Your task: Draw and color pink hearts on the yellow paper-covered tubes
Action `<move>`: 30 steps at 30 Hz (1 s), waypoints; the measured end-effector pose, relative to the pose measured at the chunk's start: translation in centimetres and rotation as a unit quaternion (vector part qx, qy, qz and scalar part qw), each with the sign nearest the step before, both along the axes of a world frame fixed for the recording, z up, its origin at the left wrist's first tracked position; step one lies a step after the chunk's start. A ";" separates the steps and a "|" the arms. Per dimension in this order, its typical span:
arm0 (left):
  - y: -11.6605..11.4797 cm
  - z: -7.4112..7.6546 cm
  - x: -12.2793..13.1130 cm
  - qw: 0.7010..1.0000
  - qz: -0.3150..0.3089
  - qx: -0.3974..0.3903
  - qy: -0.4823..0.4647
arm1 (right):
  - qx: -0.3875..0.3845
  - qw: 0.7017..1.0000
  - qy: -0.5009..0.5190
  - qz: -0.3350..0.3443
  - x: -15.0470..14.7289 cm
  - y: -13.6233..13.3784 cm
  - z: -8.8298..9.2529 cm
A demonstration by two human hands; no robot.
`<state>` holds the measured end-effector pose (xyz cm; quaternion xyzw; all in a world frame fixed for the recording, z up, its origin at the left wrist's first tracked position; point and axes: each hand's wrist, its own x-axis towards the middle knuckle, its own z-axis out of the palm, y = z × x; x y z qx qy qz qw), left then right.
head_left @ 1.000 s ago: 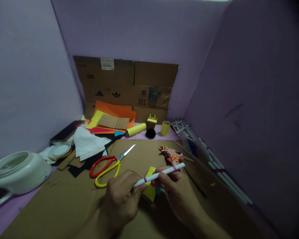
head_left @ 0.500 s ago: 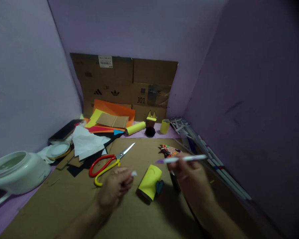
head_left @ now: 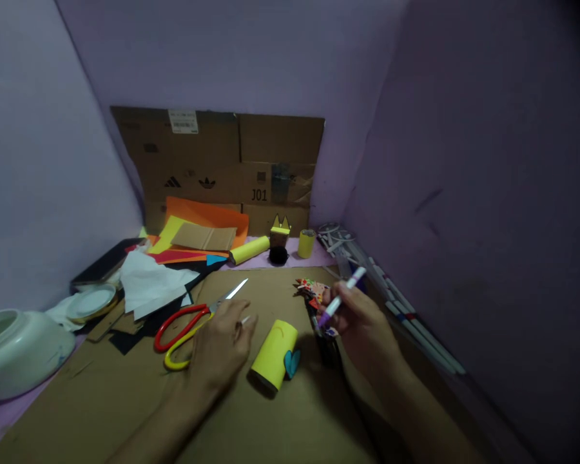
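My right hand [head_left: 362, 322] grips a white marker [head_left: 342, 296] with a purple tip, which slants down to the left. Below that hand is a colourful patterned item [head_left: 314, 290], partly covered by it. My left hand [head_left: 225, 341] is palm down, with a small white piece [head_left: 244, 320] showing between thumb and fingers; its kind is unclear. Beside this hand, partly under it, are scissors [head_left: 181, 328] with one red and one yellow handle. Between my hands a yellow paper-covered tube [head_left: 275, 351] lies on its side, a teal heart-shaped piece [head_left: 291, 364] at its right edge.
Coloured paper [head_left: 207, 212], white tissue [head_left: 149, 283] and a round lid [head_left: 91, 301] are at the left. A white pot [head_left: 24, 354] stands near the left edge. More yellow tubes [head_left: 306, 245] sit at the back before a cardboard panel [head_left: 212, 154]. White rods [head_left: 415, 328] line the right wall.
The marker has swung from nearly level to slanting, its tip now lower. My left hand has turned palm down and moved beside the scissors. The whole view has shifted slightly.
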<state>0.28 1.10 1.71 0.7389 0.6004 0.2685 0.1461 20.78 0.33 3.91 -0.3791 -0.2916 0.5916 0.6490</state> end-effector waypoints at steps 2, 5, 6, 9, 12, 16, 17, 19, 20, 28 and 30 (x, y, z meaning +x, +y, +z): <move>-1.2 0.6 0.8 0.998 -0.059 -0.035 0.009 | -0.034 0.997 -0.036 0.059 0.3 0.0 0.0; -2.8 0.5 2.4 0.994 -0.083 -0.022 0.066 | -0.059 0.993 -0.062 0.087 0.2 -0.1 -0.2; -3.1 0.2 2.9 0.994 -0.075 -0.027 0.080 | -0.060 0.992 -0.068 0.087 0.1 -0.2 -0.2; -3.1 -0.7 3.7 0.993 -0.070 -0.048 0.087 | -0.060 0.991 -0.085 0.085 -0.1 -0.3 -0.2; -2.2 -0.7 3.2 0.995 -0.050 -0.084 0.007 | -0.058 0.991 -0.096 0.075 -0.2 -0.4 -0.2; -1.6 0.0 1.8 0.984 0.028 -0.062 -0.167 | -0.054 0.993 -0.084 0.063 -1.4 -0.8 -0.7; -1.7 0.1 1.6 0.977 0.028 -0.056 -0.202 | -0.053 0.992 -0.088 0.071 -2.0 -1.1 -0.9; -2.1 0.0 1.4 0.968 0.018 -0.061 -0.242 | -0.042 0.987 -0.114 0.108 -3.3 -1.6 -1.3; -2.3 -0.1 1.5 0.967 0.017 -0.064 -0.244 | -0.034 0.984 -0.123 0.124 -3.9 -1.8 -1.5; -3.1 -0.3 0.9 0.898 -0.092 -0.170 -0.394 | -0.035 0.992 -0.112 0.043 -4.8 -1.5 -2.7; -2.6 -0.4 0.4 0.824 -0.104 -0.228 -0.508 | -0.027 0.993 -0.111 0.040 -4.6 -1.3 -2.8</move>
